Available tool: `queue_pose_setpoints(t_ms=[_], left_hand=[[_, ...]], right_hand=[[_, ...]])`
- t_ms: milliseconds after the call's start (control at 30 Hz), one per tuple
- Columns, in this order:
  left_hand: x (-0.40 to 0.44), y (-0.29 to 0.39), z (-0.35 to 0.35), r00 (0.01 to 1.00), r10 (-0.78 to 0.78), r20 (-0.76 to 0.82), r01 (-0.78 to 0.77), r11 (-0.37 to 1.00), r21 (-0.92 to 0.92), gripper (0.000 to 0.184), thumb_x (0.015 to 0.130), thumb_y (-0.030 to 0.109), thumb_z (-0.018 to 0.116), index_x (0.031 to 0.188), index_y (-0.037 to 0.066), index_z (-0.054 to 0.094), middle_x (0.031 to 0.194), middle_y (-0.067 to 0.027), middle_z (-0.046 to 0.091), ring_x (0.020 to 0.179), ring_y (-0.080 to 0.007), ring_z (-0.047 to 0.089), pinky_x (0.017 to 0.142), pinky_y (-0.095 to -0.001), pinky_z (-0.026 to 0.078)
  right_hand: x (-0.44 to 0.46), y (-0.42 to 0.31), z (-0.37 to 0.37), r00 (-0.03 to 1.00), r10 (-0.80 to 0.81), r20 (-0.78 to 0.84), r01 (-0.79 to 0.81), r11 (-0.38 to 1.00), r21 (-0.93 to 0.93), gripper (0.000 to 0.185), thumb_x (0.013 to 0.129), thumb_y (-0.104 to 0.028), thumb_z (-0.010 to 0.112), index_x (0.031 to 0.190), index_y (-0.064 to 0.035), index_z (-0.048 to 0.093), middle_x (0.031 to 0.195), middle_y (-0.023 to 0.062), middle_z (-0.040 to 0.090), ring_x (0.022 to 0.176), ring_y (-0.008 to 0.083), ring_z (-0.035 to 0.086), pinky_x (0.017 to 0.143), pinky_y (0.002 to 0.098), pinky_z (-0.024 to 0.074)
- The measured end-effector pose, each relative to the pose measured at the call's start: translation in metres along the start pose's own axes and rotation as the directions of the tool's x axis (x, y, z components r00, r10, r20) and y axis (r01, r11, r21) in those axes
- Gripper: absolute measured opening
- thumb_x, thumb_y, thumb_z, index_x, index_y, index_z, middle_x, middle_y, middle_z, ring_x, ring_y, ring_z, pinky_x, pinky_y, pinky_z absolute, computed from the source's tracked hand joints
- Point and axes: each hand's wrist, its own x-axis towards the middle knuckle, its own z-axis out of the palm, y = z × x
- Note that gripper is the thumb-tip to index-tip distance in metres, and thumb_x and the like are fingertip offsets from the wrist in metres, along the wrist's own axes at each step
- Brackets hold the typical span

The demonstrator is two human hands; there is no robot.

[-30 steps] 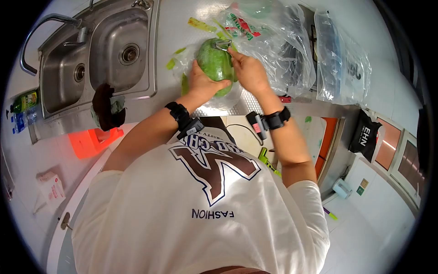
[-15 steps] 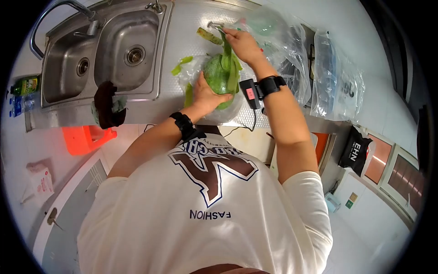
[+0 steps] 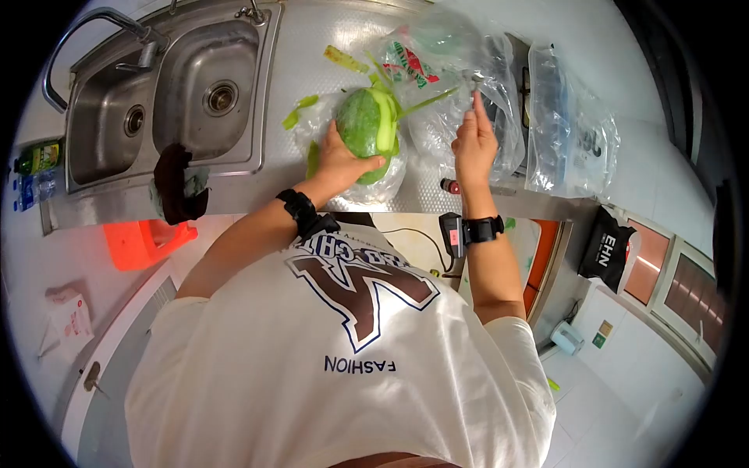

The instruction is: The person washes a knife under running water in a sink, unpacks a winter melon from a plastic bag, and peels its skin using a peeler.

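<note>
A large green melon (image 3: 356, 117) lies on crumpled clear plastic on the metal counter, with one pale, peeled band down its right side. My left hand (image 3: 342, 164) is wrapped round its lower left side. To the right and apart from the melon, my right hand (image 3: 474, 152) is closed on a peeler (image 3: 477, 79); only its small metal end shows beyond the fingers. A thin peel strip (image 3: 427, 103) sticks out from the melon's upper right. More green peel (image 3: 299, 111) lies to the left, and a yellowish, spotted piece (image 3: 346, 58) rests above.
A double steel sink (image 3: 207, 93) with a tap (image 3: 148, 54) is at the left, a dark cloth (image 3: 178, 183) on its front edge. Clear plastic bags (image 3: 445, 47) cover the counter's right side. A small red-capped item (image 3: 450, 186) sits by the front edge.
My right hand has moved right and down, off the melon, with the peeler. The peel on the melon's right side has come away, baring the pale band. My left hand keeps its hold.
</note>
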Motion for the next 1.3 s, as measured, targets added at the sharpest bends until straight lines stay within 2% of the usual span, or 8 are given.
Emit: queue_pose_setpoints(t_ms=[167,233,267,433,667,767,867,1300], left_hand=[[0.001,0.000,0.000,1.000,-0.009,0.005,0.010,1.000,-0.012,0.133,0.059,0.039,0.090,0.149,-0.008,0.004,0.149,-0.0287,0.027,0.139,-0.0392,0.030,0.115,-0.0403,0.028],[0.002,-0.001,-0.002,1.000,0.006,0.010,-0.006,1.000,-0.010,0.132,0.059,0.038,0.091,0.149,-0.008,0.006,0.148,-0.0293,0.028,0.138,-0.0391,0.031,0.115,-0.0405,0.028],[0.003,0.000,-0.003,1.000,0.011,0.013,-0.011,1.000,-0.005,0.132,0.059,0.038,0.091,0.149,-0.008,0.006,0.148,-0.0293,0.028,0.138,-0.0391,0.031,0.115,-0.0405,0.028],[0.006,-0.008,-0.001,0.997,0.073,0.000,-0.073,0.997,-0.030,0.130,0.058,0.036,0.092,0.147,-0.012,0.010,0.146,-0.0300,0.030,0.138,-0.0380,0.032,0.114,-0.0398,0.029],[0.009,-0.011,0.000,0.993,0.116,0.023,-0.113,0.986,-0.119,0.131,0.057,0.036,0.092,0.146,-0.013,0.010,0.146,-0.0308,0.030,0.137,-0.0391,0.033,0.114,-0.0400,0.030],[0.005,-0.008,0.001,0.992,0.126,-0.026,-0.128,0.989,-0.076,0.098,0.067,0.007,0.086,0.143,-0.002,0.024,0.136,-0.0159,0.045,0.129,-0.0243,0.044,0.106,-0.0363,0.040],[0.001,0.001,-0.001,0.995,0.075,-0.058,-0.074,0.997,0.031,0.101,0.066,0.009,0.087,0.144,-0.003,0.023,0.136,-0.0162,0.044,0.128,-0.0245,0.044,0.106,-0.0360,0.040],[0.002,0.004,-0.004,0.999,0.035,-0.010,-0.034,0.999,0.022,0.121,0.061,0.029,0.090,0.147,-0.007,0.013,0.143,-0.0250,0.033,0.135,-0.0347,0.034,0.112,-0.0407,0.032]], right_hand=[[-0.013,0.017,-0.006,0.978,-0.177,-0.111,0.171,0.983,-0.061,0.041,0.101,-0.017,0.052,0.141,-0.0108,0.051,0.076,-0.0024,0.060,0.062,0.0054,0.051,0.059,0.0238,0.0451],[-0.018,0.015,0.001,0.941,-0.295,0.167,0.339,0.806,-0.486,0.038,0.100,-0.016,0.052,0.137,-0.0078,0.054,0.105,0.0107,0.072,0.086,0.0158,0.068,0.075,0.0289,0.0514],[-0.028,0.012,0.002,0.964,-0.252,0.084,0.265,0.892,-0.366,0.035,0.099,-0.016,0.053,0.133,-0.0069,0.057,0.128,0.0192,0.061,0.111,0.0256,0.065,0.090,0.0313,0.0491],[-0.061,0.036,0.006,0.981,-0.064,0.181,0.138,0.889,-0.436,0.037,0.099,-0.018,0.053,0.135,-0.0119,0.056,0.120,0.0223,0.064,0.108,0.0253,0.066,0.088,0.0320,0.0514],[-0.097,0.061,0.028,0.979,-0.054,0.195,0.130,0.907,-0.402,0.036,0.098,-0.018,0.055,0.134,-0.0135,0.058,0.086,0.0218,0.069,0.065,0.0217,0.066,0.065,0.0316,0.0512],[-0.089,0.058,0.034,0.983,-0.095,0.159,0.154,0.898,-0.412,0.035,0.097,-0.016,0.055,0.132,-0.0127,0.059,0.078,0.0235,0.066,0.060,0.0255,0.066,0.061,0.0342,0.0505],[-0.070,0.044,0.040,0.984,0.018,0.175,0.076,0.852,-0.518,0.034,0.098,-0.017,0.054,0.132,-0.0102,0.059,0.101,0.0248,0.068,0.088,0.0261,0.072,0.074,0.0326,0.0528],[0.050,0.027,0.071,0.986,-0.008,0.164,0.114,0.751,-0.650,0.034,0.095,-0.023,0.053,0.125,-0.0118,0.064,0.101,0.0257,0.066,0.094,0.0389,0.066,0.080,0.0417,0.0511]])
